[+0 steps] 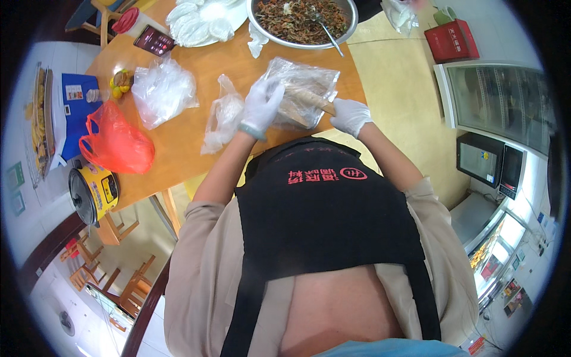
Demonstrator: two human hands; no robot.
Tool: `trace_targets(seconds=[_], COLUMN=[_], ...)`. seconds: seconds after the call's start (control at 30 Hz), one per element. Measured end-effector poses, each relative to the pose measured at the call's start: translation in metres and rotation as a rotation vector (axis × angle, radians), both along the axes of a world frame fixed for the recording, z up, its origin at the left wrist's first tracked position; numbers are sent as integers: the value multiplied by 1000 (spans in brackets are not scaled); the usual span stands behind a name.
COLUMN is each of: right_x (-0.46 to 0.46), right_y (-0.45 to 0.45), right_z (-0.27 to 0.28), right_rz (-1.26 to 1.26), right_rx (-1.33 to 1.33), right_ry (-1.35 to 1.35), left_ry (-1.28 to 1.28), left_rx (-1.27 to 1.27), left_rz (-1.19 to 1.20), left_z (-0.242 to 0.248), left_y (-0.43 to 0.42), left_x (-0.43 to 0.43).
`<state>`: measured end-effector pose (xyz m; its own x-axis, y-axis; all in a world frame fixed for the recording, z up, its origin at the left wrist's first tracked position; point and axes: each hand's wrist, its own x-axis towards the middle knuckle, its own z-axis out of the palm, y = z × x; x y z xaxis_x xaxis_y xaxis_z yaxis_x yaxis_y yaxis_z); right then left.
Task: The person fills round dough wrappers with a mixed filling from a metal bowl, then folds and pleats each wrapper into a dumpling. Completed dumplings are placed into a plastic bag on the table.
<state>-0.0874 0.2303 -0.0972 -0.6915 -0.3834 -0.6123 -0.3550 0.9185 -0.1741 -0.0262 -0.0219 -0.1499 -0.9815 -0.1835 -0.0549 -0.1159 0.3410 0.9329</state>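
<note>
A wooden rolling pin (312,100) lies slantwise over a clear plastic sheet (322,76) near the table's front edge. My right hand (351,117), in a white glove, is closed around the pin's right end. Gloved as well, my left hand (262,103) curls at the pin's other end, which its fingers mostly hide. Something flat and brownish shows under the plastic, too blurred to name. Beyond my hands stands a metal bowl (304,45) of shredded brown filling with a spoon (329,35) in it. Left of it, a white plate (238,15) carries several pale plastic-wrapped pieces.
On the wooden table (183,156) sit a crumpled plastic bag (223,114), a larger clear bag (165,91), a red plastic bag (120,143), a phone (154,41), a red-lidded container (138,23) and small yellow fruit (118,91). A yellow electric cooker (99,189) stands at the left edge.
</note>
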Motion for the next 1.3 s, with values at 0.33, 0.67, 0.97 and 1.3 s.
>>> trace_targets(seconds=[0.33, 0.67, 0.97, 1.3], right_x=[-7, -19, -32, -24], right_y=[0, -4, 2, 15], right_z=[-31, -36, -52, -71], right_rz=[-105, -172, -126, -100], right_rx=[-17, 22, -21, -40], right_ry=[-99, -301, -496, -547], left_ry=[-125, -213, -191, -102], left_rx=[-812, -710, -785, -765], left_rz=[10, 6, -38, -88], left_z=[-37, -30, -25, -30], left_y=[25, 27, 27, 25], left_x=[-71, -74, -79, -83])
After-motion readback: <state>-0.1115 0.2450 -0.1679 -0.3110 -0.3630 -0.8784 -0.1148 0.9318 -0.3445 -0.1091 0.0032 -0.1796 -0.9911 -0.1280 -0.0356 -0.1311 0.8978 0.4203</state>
